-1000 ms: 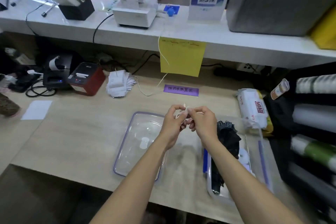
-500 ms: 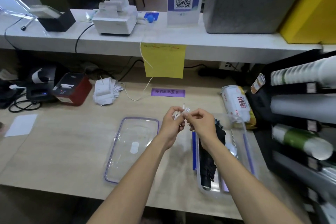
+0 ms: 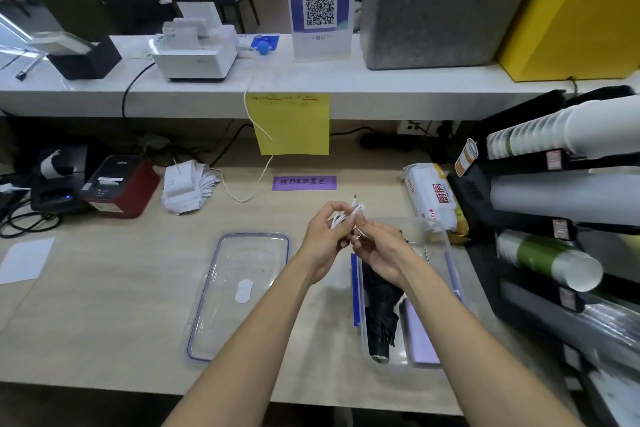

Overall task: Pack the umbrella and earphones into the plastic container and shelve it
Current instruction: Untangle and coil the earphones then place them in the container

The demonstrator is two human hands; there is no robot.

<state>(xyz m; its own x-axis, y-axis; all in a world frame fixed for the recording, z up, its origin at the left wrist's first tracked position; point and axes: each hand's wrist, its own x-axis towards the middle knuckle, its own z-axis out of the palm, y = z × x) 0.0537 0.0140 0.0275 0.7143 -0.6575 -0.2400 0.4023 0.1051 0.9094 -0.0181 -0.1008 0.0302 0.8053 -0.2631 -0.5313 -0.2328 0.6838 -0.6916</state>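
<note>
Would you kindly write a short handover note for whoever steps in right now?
Hands: left hand and right hand both grip the bundled white earphones, held above the desk.
Things: the folded black umbrella lies inside the open plastic container; the clear lid lies flat on the desk to its left.
Done: umbrella packed.
Left: put the earphones into the container, fit the lid, shelve it.

Two bare forearms, no sleeves, watch or rings in sight; left hand (image 3: 323, 236), right hand (image 3: 379, 248).
</note>
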